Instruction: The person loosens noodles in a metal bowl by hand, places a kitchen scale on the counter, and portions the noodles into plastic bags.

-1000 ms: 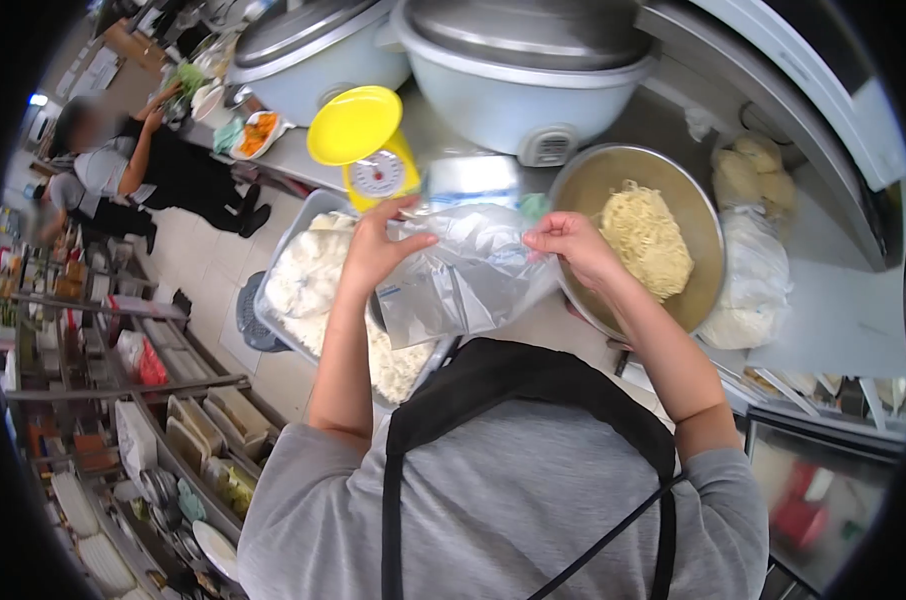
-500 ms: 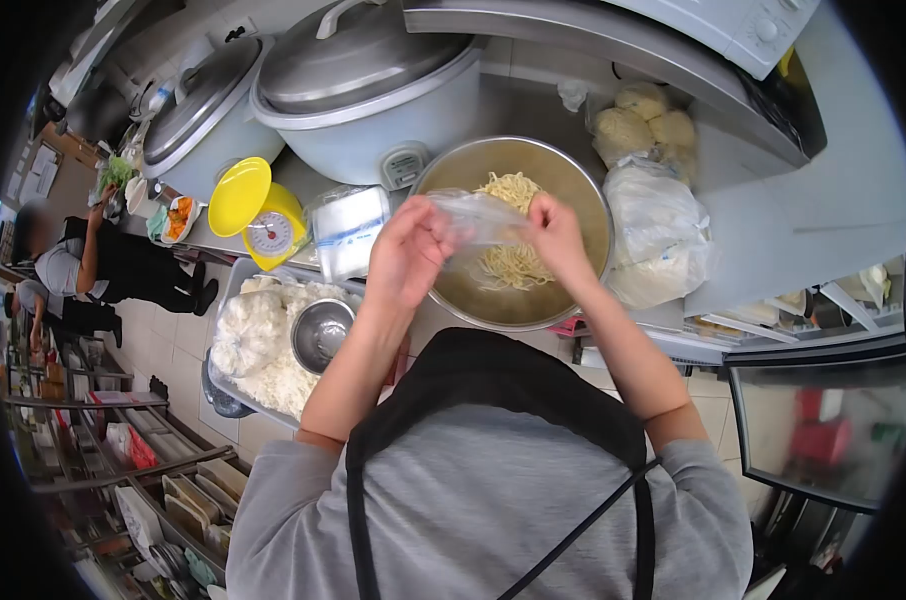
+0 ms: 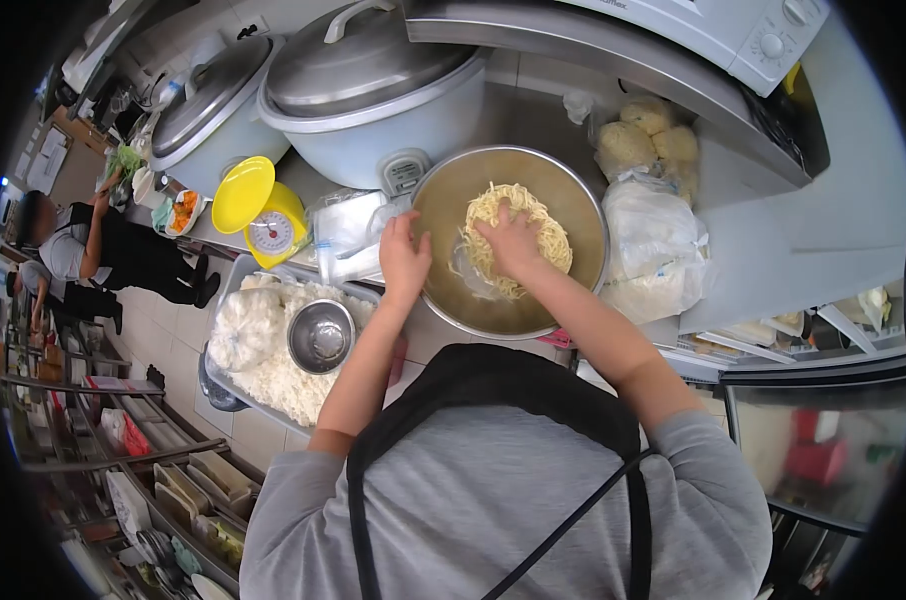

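A large steel bowl [image 3: 585, 215] holds a heap of pale yellow noodles [image 3: 545, 222]. My right hand [image 3: 514, 245] is down on the noodles with its fingers spread, the fingertips touching the strands. A crumpled clear plastic bag [image 3: 470, 272] lies inside the bowl, against the left side of the heap. By the bowl's left rim hovers my left hand [image 3: 405, 262], its fingers apart and nothing in them. Just left of that hand lies a pack of clear plastic bags [image 3: 345, 225].
A yellow scale [image 3: 273, 230] stands left of the bags. Below it, a grey tub holds white shreds [image 3: 288, 390] and a small metal bowl [image 3: 321, 336]. Two big cookers [image 3: 373, 130] stand behind. Filled bags [image 3: 655, 245] sit at the right. A co-worker [image 3: 83, 240] stands far left.
Both hands have come apart from the clear plastic bag they stretched above the bowl. That bag now appears in the bowl. My right hand has lowered onto the noodles; my left hand has dropped slightly.
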Available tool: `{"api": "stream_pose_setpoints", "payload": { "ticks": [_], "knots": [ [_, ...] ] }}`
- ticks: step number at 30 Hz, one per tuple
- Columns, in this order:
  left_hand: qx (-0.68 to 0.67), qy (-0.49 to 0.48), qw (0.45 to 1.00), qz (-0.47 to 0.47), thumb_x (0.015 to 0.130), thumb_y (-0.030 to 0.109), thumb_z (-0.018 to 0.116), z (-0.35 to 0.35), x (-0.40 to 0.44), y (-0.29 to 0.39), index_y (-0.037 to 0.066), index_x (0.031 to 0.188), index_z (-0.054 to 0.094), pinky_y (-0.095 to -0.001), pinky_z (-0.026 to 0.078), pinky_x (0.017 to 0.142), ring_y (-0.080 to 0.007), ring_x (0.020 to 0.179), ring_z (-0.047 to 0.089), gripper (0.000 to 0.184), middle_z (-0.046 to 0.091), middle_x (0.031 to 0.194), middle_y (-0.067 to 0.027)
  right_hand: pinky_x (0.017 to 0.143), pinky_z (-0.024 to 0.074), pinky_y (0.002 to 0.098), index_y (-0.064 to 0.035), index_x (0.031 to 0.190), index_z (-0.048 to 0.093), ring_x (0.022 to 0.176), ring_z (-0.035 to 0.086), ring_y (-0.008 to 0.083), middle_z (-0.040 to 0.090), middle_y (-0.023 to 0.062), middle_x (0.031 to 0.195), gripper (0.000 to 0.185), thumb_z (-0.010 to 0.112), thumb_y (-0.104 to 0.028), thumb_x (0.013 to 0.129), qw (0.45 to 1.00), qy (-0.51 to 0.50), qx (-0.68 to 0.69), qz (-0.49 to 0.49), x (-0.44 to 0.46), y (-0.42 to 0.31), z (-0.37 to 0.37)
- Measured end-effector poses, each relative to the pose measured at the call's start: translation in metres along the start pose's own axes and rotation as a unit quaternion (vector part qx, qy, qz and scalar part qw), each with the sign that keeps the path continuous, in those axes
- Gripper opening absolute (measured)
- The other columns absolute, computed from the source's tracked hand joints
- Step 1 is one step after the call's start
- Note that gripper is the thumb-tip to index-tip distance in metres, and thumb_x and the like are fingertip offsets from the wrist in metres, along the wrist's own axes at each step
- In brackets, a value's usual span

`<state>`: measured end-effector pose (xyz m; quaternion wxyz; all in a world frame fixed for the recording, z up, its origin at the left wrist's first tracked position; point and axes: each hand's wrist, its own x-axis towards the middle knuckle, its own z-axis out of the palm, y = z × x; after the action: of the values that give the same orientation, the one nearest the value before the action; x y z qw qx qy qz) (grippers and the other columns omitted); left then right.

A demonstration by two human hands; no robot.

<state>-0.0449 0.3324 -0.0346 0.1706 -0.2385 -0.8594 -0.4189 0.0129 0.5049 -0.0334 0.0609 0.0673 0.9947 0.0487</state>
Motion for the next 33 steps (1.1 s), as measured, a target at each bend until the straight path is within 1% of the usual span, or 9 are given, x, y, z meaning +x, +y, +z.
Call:
{"api": "stream_pose_setpoints", "payload": {
  "ticks": [4, 8, 10, 14, 17, 20, 27, 31, 33],
  "knots": [
    [0.025, -0.012, 1.000, 0.013, 0.067, 0.000, 0.058, 0.008, -0.008, 0.002, 0.007, 0.093, 0.055, -0.0388, 0.038, 0.065, -0.0292, 0.074, 0.050, 0.027, 0.048, 0.077, -0.0103, 0.083, 0.0444, 0.0404, -0.0204, 0.115, 0.047, 0.105, 0.048, 0.0369, 0.039, 0.0218, 0.124, 0.066, 0.075, -0.016, 0.055, 0.991, 0.000, 0.130, 0.022, 0.014, 0.035, 0.010],
    [0.044, 0.016, 0.998, 0.051, 0.069, -0.001, 0.055, 0.009, -0.012, -0.003, 0.006, 0.087, 0.057, -0.0384, 0.037, 0.064, -0.0288, 0.073, 0.050, 0.019, 0.049, 0.075, -0.0105, 0.073, 0.0463, 0.0307, -0.0080, 0.094, 0.054, 0.077, 0.059, 0.0160, 0.061, 0.0088, 0.082, 0.038, 0.068, -0.006, 0.059, 0.858, 0.228, 0.457, 0.060, 0.018, 0.085, -0.028],
    [0.020, 0.022, 0.998, 0.046, 0.069, -0.001, 0.054, 0.009, -0.012, -0.005, 0.006, 0.084, 0.057, -0.0382, 0.037, 0.062, -0.0284, 0.071, 0.050, 0.017, 0.048, 0.073, -0.0104, 0.069, 0.0467, 0.0276, -0.0074, 0.094, 0.053, 0.074, 0.057, 0.0126, 0.061, 0.0064, 0.084, 0.036, 0.066, -0.004, 0.061, 0.817, 0.184, 0.547, 0.018, 0.006, 0.091, -0.083],
    [-0.026, 0.018, 0.999, 0.016, 0.069, -0.002, 0.053, 0.010, -0.011, -0.004, 0.006, 0.080, 0.058, -0.0386, 0.035, 0.060, -0.0284, 0.065, 0.047, 0.015, 0.046, 0.068, -0.0102, 0.065, 0.0479, 0.0275, -0.0073, 0.097, 0.051, 0.071, 0.059, 0.0144, 0.062, 0.0056, 0.081, 0.039, 0.070, -0.012, 0.063, 0.822, 0.151, 0.548, -0.001, -0.002, 0.076, -0.120],
    [-0.034, 0.027, 0.999, 0.024, 0.069, -0.002, 0.053, 0.012, -0.010, -0.009, 0.006, 0.079, 0.058, -0.0384, 0.035, 0.059, -0.0283, 0.064, 0.047, 0.013, 0.045, 0.067, -0.0100, 0.093, 0.0368, 0.0382, -0.0163, 0.125, 0.040, 0.113, 0.043, 0.0348, 0.029, 0.0239, 0.131, 0.080, 0.075, -0.041, 0.057, 0.965, 0.142, 0.221, 0.003, 0.002, 0.040, -0.037],
    [-0.032, 0.032, 0.998, 0.034, 0.069, -0.001, 0.053, 0.014, -0.009, -0.010, 0.006, 0.077, 0.059, -0.0379, 0.036, 0.060, -0.0282, 0.065, 0.047, 0.012, 0.045, 0.067, -0.0100, 0.099, 0.0307, 0.0400, -0.0233, 0.135, 0.024, 0.119, 0.034, 0.0411, 0.018, 0.0278, 0.136, 0.097, 0.075, -0.045, 0.055, 0.973, -0.090, 0.212, 0.002, -0.001, 0.044, -0.023],
    [-0.023, 0.015, 1.000, 0.015, 0.069, 0.000, 0.053, 0.012, -0.012, -0.010, 0.006, 0.076, 0.059, -0.0385, 0.036, 0.062, -0.0286, 0.068, 0.048, 0.011, 0.047, 0.069, -0.0103, 0.100, 0.0295, 0.0395, -0.0309, 0.136, 0.016, 0.123, 0.029, 0.0391, 0.010, 0.0277, 0.138, 0.105, 0.080, -0.027, 0.053, 0.955, -0.178, 0.229, -0.059, 0.001, 0.089, -0.009],
    [-0.021, 0.018, 0.999, 0.033, 0.069, 0.000, 0.054, 0.012, -0.011, -0.012, 0.005, 0.074, 0.059, -0.0380, 0.036, 0.063, -0.0287, 0.069, 0.048, 0.010, 0.047, 0.069, -0.0101, 0.096, 0.0342, 0.0359, -0.0248, 0.130, 0.034, 0.118, 0.039, 0.0335, 0.024, 0.0226, 0.136, 0.084, 0.074, -0.017, 0.057, 0.949, -0.081, 0.304, -0.033, -0.002, 0.088, 0.003],
    [-0.031, 0.012, 0.999, 0.031, 0.068, 0.000, 0.054, 0.012, -0.012, -0.011, 0.005, 0.073, 0.059, -0.0380, 0.037, 0.063, -0.0290, 0.070, 0.049, 0.009, 0.048, 0.069, -0.0101, 0.087, 0.0413, 0.0330, -0.0127, 0.114, 0.052, 0.102, 0.052, 0.0294, 0.050, 0.0181, 0.118, 0.058, 0.068, -0.010, 0.058, 0.941, 0.072, 0.328, -0.033, -0.005, 0.096, -0.008]
  ]
}}
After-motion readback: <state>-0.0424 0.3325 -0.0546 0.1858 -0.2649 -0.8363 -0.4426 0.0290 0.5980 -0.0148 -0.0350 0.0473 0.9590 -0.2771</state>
